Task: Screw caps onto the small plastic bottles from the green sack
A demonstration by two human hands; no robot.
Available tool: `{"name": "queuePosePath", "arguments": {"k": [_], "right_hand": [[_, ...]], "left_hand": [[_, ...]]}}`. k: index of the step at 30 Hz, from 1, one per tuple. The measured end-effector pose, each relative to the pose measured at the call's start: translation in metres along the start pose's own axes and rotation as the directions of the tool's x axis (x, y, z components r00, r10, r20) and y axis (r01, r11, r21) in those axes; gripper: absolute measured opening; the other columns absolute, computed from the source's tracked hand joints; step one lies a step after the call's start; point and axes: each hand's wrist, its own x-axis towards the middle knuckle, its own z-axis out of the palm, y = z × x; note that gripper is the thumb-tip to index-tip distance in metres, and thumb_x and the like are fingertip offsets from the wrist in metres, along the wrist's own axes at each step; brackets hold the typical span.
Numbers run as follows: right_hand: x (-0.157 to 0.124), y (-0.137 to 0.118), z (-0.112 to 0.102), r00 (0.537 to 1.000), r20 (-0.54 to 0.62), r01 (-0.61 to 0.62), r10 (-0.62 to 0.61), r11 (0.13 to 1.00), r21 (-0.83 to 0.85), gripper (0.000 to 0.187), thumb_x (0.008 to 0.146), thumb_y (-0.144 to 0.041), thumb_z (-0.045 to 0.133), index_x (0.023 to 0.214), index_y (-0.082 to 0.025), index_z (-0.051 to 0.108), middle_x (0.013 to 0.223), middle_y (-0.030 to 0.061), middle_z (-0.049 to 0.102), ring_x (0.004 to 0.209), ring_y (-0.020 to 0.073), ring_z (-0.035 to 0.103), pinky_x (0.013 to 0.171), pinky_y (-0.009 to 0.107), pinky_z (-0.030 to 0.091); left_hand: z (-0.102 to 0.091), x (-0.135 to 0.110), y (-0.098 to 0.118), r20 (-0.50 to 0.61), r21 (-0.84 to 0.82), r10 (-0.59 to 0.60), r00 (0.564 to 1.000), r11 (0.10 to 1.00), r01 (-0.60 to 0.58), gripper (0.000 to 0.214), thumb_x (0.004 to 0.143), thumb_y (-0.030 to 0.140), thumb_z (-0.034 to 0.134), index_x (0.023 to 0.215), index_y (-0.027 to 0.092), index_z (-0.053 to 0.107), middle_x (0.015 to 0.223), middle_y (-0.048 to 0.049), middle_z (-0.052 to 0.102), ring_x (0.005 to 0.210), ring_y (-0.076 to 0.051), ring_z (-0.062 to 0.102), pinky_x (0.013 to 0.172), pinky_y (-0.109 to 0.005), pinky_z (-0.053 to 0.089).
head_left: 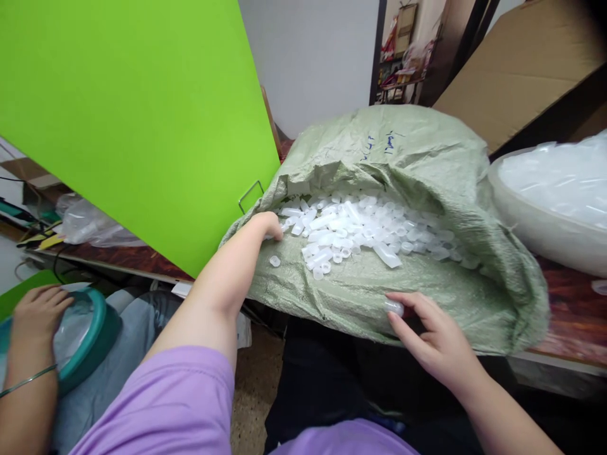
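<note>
A large pale green woven sack [341, 306] lies with its mouth toward me. Inside is a loose heap of small translucent white plastic pieces [351, 227], some short and ring-like, others longer and tube-shaped. My left hand [271, 225] reaches in at the sack's left side, beside the heap; its fingers are curled down and partly hidden, so what they hold cannot be made out. Near the sack's front edge, my right hand [427, 338] pinches a small clear plastic piece [394, 308] between thumb and fingers. One stray piece [275, 260] rests apart on the sack cloth.
A bright green panel [142, 114] with a wire handle stands at left. To the right, a big translucent tub [545, 221] is heaped with white pieces, below a cardboard box [526, 69]. At lower left, another person's hand [40, 316] rests by a teal basin [97, 341].
</note>
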Motion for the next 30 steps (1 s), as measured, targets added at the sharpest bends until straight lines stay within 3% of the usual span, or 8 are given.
{"name": "queuePosePath", "arguments": {"k": [4, 9, 11, 13, 17, 19, 25, 30], "right_hand": [[-0.009, 0.002, -0.005, 1.0, -0.028, -0.004, 0.005, 1.0, 0.03, 0.023, 0.086, -0.029, 0.051, 0.108, -0.022, 0.053, 0.087, 0.0051, 0.059, 0.078, 0.0177, 0.057, 0.068, 0.031, 0.048], [-0.011, 0.0, -0.01, 0.999, -0.041, -0.021, 0.024, 0.998, 0.063, 0.022, 0.086, -0.027, 0.052, 0.107, -0.024, 0.053, 0.089, 0.0037, 0.058, 0.08, 0.0162, 0.057, 0.071, 0.029, 0.048], [-0.008, -0.007, -0.011, 0.999, -0.028, -0.029, 0.031, 0.997, 0.072, 0.021, 0.086, -0.028, 0.051, 0.107, -0.024, 0.054, 0.089, 0.0038, 0.058, 0.08, 0.016, 0.057, 0.07, 0.028, 0.048], [-0.004, -0.017, -0.01, 0.999, -0.021, -0.039, 0.041, 0.995, 0.093, 0.022, 0.086, -0.029, 0.052, 0.108, -0.023, 0.053, 0.089, 0.0042, 0.059, 0.079, 0.0158, 0.058, 0.068, 0.027, 0.049], [0.007, -0.037, -0.006, 1.0, -0.011, 0.014, -0.013, 0.988, 0.154, 0.022, 0.085, -0.03, 0.053, 0.106, -0.021, 0.054, 0.089, 0.0044, 0.063, 0.08, 0.016, 0.061, 0.07, 0.028, 0.051], [0.01, -0.041, -0.006, 0.997, 0.045, 0.047, -0.055, 0.988, 0.148, 0.021, 0.086, -0.03, 0.052, 0.105, -0.021, 0.055, 0.091, 0.0052, 0.064, 0.083, 0.0171, 0.061, 0.073, 0.03, 0.051], [-0.002, -0.027, -0.019, 0.969, 0.219, 0.106, -0.115, 0.993, 0.053, 0.024, 0.088, -0.02, 0.048, 0.11, -0.024, 0.058, 0.105, 0.0062, 0.064, 0.094, 0.0168, 0.061, 0.079, 0.031, 0.052], [-0.009, -0.014, -0.025, 0.951, 0.208, 0.249, -0.231, 0.966, -0.066, 0.037, 0.088, -0.011, 0.04, 0.115, -0.027, 0.058, 0.119, 0.0055, 0.061, 0.107, 0.0179, 0.058, 0.086, 0.035, 0.05]], "left_hand": [[0.014, -0.022, -0.006, -0.151, -0.023, 0.008, 0.988, 1.0, -0.011, 0.051, 0.054, 0.034, 0.063, 0.103, 0.019, 0.062, 0.105, -0.0116, 0.064, 0.094, -0.029, 0.061, 0.078, -0.032, 0.049], [0.031, -0.066, -0.015, -0.377, -0.088, -0.017, 0.926, 0.996, -0.018, 0.051, 0.066, 0.036, 0.054, 0.113, 0.016, 0.054, 0.119, -0.014, 0.052, 0.1, -0.028, 0.058, 0.087, -0.034, 0.046], [0.034, -0.091, -0.01, -0.492, -0.125, 0.076, 0.867, 0.98, -0.156, 0.047, 0.064, 0.035, 0.057, 0.109, 0.018, 0.056, 0.12, -0.0106, 0.05, 0.101, -0.026, 0.057, 0.089, -0.03, 0.046], [0.037, -0.121, 0.004, -0.582, -0.091, 0.243, 0.776, 0.929, -0.359, 0.043, 0.063, 0.034, 0.06, 0.103, 0.019, 0.058, 0.12, -0.01, 0.049, 0.102, -0.025, 0.056, 0.09, -0.03, 0.045], [0.046, -0.174, 0.049, -0.598, 0.091, 0.555, 0.578, 0.763, -0.64, 0.035, 0.065, 0.031, 0.062, 0.096, 0.014, 0.06, 0.121, -0.0177, 0.049, 0.108, -0.03, 0.053, 0.09, -0.038, 0.046], [0.053, -0.188, 0.072, -0.573, 0.121, 0.631, 0.524, 0.697, -0.707, 0.031, 0.065, 0.027, 0.061, 0.093, 0.014, 0.06, 0.12, -0.0189, 0.05, 0.106, -0.03, 0.054, 0.086, -0.039, 0.047], [0.074, -0.184, 0.116, -0.546, 0.031, 0.674, 0.497, 0.609, -0.792, 0.028, 0.07, 0.031, 0.059, 0.092, 0.014, 0.06, 0.115, -0.0181, 0.054, 0.099, -0.028, 0.058, 0.082, -0.038, 0.049], [0.075, -0.18, 0.129, -0.541, -0.059, 0.654, 0.528, 0.597, -0.8, 0.025, 0.071, 0.031, 0.059, 0.091, 0.016, 0.06, 0.113, -0.0155, 0.055, 0.101, -0.027, 0.056, 0.085, -0.039, 0.047]]}}
